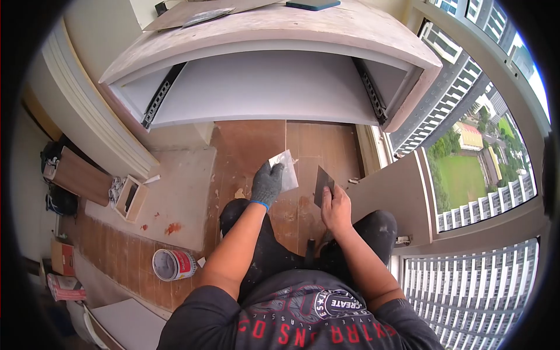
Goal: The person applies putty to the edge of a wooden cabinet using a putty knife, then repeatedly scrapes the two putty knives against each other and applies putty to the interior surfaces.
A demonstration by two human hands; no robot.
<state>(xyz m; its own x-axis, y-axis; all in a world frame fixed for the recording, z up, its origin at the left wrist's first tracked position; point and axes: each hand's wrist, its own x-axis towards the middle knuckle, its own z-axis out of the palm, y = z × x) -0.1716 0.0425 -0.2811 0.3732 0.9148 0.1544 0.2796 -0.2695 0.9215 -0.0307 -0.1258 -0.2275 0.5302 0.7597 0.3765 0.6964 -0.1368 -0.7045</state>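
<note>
My left hand [267,184], in a grey work glove with a blue cuff edge, is closed on a flat white-coated plate [287,169]. Its thumb lies over the plate's face. My right hand [336,209] is bare and pinches a thin dark scraper blade [323,185] by its lower end. The blade stands tilted upward, a short way right of the plate and apart from it. Both hands are in front of my knees, below a whitish cabinet [268,81] with an open drawer space.
Metal drawer runners [164,93] line the cabinet's inner sides. A bucket [174,265] stands on the wooden floor at left, near a small wooden box [131,199]. Sheets [207,17] lie on the cabinet top. A window [481,157] with a high outside view is at right.
</note>
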